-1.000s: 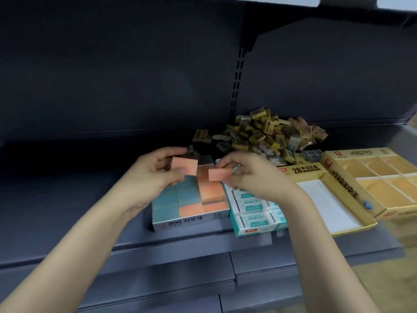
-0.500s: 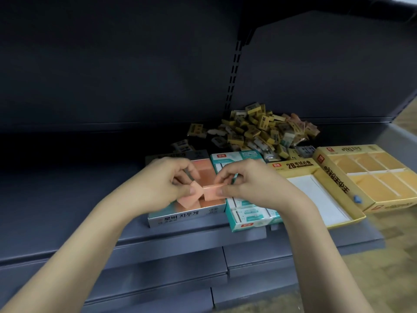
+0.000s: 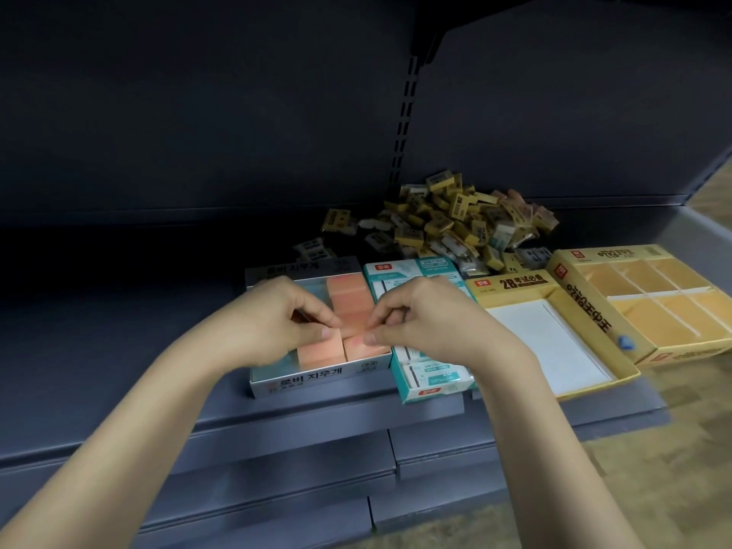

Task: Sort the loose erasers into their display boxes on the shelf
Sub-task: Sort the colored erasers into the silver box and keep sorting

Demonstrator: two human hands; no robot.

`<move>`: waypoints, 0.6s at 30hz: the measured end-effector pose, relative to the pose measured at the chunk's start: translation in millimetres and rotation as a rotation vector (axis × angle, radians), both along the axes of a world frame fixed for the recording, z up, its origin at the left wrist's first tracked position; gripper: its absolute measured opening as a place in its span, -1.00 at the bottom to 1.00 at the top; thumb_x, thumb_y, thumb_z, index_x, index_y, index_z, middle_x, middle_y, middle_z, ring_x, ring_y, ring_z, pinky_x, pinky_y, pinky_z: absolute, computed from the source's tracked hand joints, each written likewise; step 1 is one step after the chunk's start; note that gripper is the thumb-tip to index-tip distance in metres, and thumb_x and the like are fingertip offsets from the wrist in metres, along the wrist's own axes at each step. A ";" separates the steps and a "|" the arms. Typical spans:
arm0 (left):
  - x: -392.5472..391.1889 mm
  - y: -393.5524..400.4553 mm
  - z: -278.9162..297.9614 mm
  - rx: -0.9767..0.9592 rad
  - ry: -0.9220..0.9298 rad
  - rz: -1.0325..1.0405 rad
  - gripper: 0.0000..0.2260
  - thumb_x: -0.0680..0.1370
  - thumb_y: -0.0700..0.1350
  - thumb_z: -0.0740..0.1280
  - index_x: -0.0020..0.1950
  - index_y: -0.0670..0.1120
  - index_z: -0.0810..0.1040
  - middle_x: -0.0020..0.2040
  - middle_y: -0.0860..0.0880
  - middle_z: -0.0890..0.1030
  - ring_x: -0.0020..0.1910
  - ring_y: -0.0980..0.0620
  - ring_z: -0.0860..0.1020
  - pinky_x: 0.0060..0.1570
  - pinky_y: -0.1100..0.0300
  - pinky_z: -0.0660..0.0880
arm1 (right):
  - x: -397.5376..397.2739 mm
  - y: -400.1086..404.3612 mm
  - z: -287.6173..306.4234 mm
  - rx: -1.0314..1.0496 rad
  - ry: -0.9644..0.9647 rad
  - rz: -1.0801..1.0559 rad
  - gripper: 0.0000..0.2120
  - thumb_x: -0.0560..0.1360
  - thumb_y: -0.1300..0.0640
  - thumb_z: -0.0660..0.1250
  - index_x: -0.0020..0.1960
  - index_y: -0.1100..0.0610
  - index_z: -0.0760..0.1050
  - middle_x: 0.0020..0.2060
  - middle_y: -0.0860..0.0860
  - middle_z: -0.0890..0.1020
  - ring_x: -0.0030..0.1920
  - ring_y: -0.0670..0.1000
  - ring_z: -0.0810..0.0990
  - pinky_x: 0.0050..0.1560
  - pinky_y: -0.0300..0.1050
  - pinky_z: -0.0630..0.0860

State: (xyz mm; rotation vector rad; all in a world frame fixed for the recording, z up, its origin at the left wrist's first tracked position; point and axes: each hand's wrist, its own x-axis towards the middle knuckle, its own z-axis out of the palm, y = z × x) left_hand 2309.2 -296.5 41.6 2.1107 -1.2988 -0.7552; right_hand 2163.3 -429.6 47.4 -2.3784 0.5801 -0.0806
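1. From my remote seat, much of the grey display box was hidden: both hands covered its middle, and its left column of pale blue erasers showed only in slivers.
2. The left hand had curled fingers pinching an orange eraser at the box's front row; its far edge was lost under the thumb.
3. The right hand pinched a second orange eraser just beside the first, the two blocks touching.
4. I could not tell whether either eraser sat fully down in the box.
5. The orange blocks looked matte, smooth and square-edged.
6. The teal box held paper-sleeved white erasers, partly covered by the right wrist.
7. Two yellow cardboard trays lay at the right, the farther one divided into compartments.
8. Behind, a loose pile of wrapped erasers sat on the dark metal shelf; their labels were too small to read.
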 end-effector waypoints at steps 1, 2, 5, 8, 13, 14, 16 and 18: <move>0.2 0.0 -0.2 0.011 -0.008 -0.008 -0.87 0.46 -0.08 0.42 -0.12 0.18 0.64 -0.07 0.19 0.65 -0.02 0.14 0.60 0.14 0.11 0.50 | 1.1 0.0 -0.5 0.000 0.000 0.004 -0.90 0.38 0.05 0.50 -0.15 0.06 0.66 -0.41 -0.13 0.57 -0.43 -0.28 0.46 -0.41 -0.47 0.33; 0.1 -0.3 -0.7 0.020 -0.020 -0.019 -0.87 0.46 -0.09 0.42 -0.11 0.17 0.65 -0.07 0.21 0.64 -0.02 0.16 0.59 0.14 0.15 0.49 | 2.1 0.5 -0.6 -0.007 0.005 0.010 -0.90 0.38 0.05 0.49 -0.15 0.06 0.66 -0.41 -0.14 0.57 -0.43 -0.28 0.47 -0.41 -0.47 0.34; -0.8 -1.6 -1.5 0.018 -0.052 -0.016 -0.87 0.46 -0.12 0.42 -0.11 0.14 0.66 -0.14 0.24 0.62 -0.08 0.25 0.56 0.01 0.37 0.46 | 3.9 0.0 -0.8 -0.039 0.031 0.017 -0.93 0.40 0.08 0.47 -0.15 0.05 0.61 -0.39 -0.14 0.55 -0.42 -0.23 0.47 -0.37 -0.43 0.37; 0.4 -1.1 -2.1 0.018 -0.076 0.009 -0.86 0.44 -0.12 0.44 -0.22 0.15 0.64 -0.19 0.16 0.62 -0.18 0.21 0.54 -0.14 0.38 0.42 | 4.4 -0.7 -0.8 -0.051 0.051 0.021 -0.96 0.43 0.14 0.44 -0.17 0.07 0.58 -0.39 -0.13 0.54 -0.41 -0.20 0.45 -0.36 -0.41 0.36; 3.4 3.6 0.3 0.047 -0.114 -0.014 -0.79 0.43 -0.12 0.46 -0.31 0.18 0.60 -0.20 0.20 0.61 -0.15 0.28 0.53 -0.19 0.52 0.33 | 9.7 -1.9 -1.7 -0.143 0.130 0.026 -0.88 0.41 0.15 0.41 -0.23 0.00 0.51 -0.40 -0.18 0.49 -0.34 -0.19 0.45 -0.25 -0.24 0.41; 3.6 4.1 1.1 0.055 -0.108 -0.020 -0.80 0.43 -0.12 0.46 -0.30 0.18 0.61 -0.20 0.21 0.61 -0.16 0.29 0.53 -0.20 0.54 0.33 | 10.7 -2.7 -1.9 -0.161 0.143 0.016 -0.85 0.40 0.14 0.42 -0.26 -0.02 0.47 -0.39 -0.18 0.49 -0.31 -0.18 0.46 -0.21 -0.17 0.45; 4.2 4.3 1.9 0.062 -0.094 -0.023 -0.83 0.43 -0.13 0.46 -0.27 0.16 0.63 -0.22 0.21 0.62 -0.19 0.31 0.54 -0.24 0.57 0.34 | 12.2 -4.0 -1.6 -0.200 0.166 0.003 -0.80 0.38 0.10 0.43 -0.30 -0.03 0.41 -0.36 -0.16 0.48 -0.26 -0.11 0.46 -0.17 -0.12 0.47; 4.4 3.8 2.1 0.061 -0.083 -0.014 -0.87 0.43 -0.14 0.46 -0.23 0.11 0.66 -0.24 0.19 0.62 -0.25 0.32 0.54 -0.29 0.57 0.36 | 12.7 -4.9 -0.7 -0.219 0.170 0.005 -0.78 0.37 0.07 0.44 -0.31 -0.03 0.39 -0.35 -0.15 0.46 -0.26 -0.09 0.45 -0.21 -0.13 0.43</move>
